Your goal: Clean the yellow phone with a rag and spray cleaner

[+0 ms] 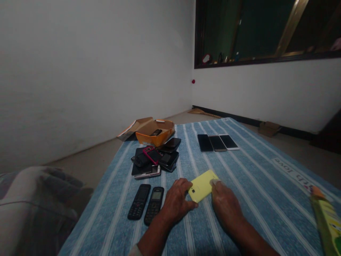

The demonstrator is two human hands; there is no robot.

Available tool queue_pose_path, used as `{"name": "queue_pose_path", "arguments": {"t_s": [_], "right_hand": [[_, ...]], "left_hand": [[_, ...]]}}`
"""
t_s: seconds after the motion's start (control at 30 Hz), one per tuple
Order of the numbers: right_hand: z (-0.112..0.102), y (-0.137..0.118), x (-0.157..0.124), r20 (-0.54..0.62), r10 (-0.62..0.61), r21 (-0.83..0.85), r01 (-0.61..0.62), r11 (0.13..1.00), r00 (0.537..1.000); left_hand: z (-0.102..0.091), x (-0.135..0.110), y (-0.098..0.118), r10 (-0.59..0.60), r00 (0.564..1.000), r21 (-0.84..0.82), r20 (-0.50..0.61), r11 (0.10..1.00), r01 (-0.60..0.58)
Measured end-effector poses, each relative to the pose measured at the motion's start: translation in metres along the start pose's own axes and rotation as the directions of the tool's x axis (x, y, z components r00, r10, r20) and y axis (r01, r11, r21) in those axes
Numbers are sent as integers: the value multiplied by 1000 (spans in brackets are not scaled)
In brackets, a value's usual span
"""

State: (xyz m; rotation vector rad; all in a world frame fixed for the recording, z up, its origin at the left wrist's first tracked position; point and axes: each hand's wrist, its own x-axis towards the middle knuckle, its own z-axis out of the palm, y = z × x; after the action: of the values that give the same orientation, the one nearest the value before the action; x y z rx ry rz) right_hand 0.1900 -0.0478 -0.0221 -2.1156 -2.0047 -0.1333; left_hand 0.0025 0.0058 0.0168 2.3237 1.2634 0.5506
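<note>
A blue cloth (255, 177) with pale woven stripes covers the surface from the near edge to the far end, lying flat and slightly ribbed; printed lettering runs along its right side. At its far left corner sits an orange cardboard box (153, 133), open-topped with a flap folded outward, and one small dark phone lies inside it. Just in front of the box is a loose heap of phones (156, 160), glossy black slabs stacked at angles with a pink-cased handset on top and a silver-edged one at the bottom. Farther right, three flat smartphones (217, 142) lie side by side in a neat row, edges touching, two dark-faced and one white. At the right edge a yellow-green carton (326, 220) juts into view, only partly seen.

Near the person, two black keypad phones (146, 204) lie parallel, narrow and rounded, just left of the left hand (177, 202). That hand curls around the lower left edge of a yellow phone (202, 185), thumb pressed to its corner beside a small dark camera opening. The right hand (226, 204) holds the opposite edge, fingertips on the smooth matte back. The yellow phone, a rounded rectangle lying back-up, is tilted slightly off the cloth between both hands, in the near middle of the spread, well apart from the row of three.
</note>
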Motion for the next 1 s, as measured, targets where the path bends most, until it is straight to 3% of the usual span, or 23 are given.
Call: {"name": "queue_pose_path", "arguments": {"t_s": [0.1, 0.2, 0.33, 0.43, 0.6, 0.8, 1.0], "right_hand": [[7, -16, -10, -27, -52, -3, 52, 999, 998], [17, -35, -22, -131, -132, -25, 130, 991, 983], [29, -51, -33, -299, -232, -25, 235, 972, 926], [33, -53, -37, -360, -278, -17, 292, 956, 891], [20, -38, -27, -232, -251, 92, 278, 956, 940], [-5, -2, 4, -50, -95, 58, 98, 993, 994], [-10, 18, 26, -41, -51, 8, 51, 999, 998]], "left_hand": [[1, 0, -1, 7, 1000, 3, -11, 1000, -7], [3, 0, -4, 21, 999, 3, -32, 1000, -21], [5, 0, -8, 59, 997, 11, -50, 998, -58], [4, 1, -8, 70, 996, 5, -52, 998, -70], [1, 1, -6, 60, 997, -28, -58, 998, -61], [-1, 0, -3, 15, 999, -52, -36, 998, -17], [-2, 0, -3, -5, 1000, -51, -28, 999, 4]]}}
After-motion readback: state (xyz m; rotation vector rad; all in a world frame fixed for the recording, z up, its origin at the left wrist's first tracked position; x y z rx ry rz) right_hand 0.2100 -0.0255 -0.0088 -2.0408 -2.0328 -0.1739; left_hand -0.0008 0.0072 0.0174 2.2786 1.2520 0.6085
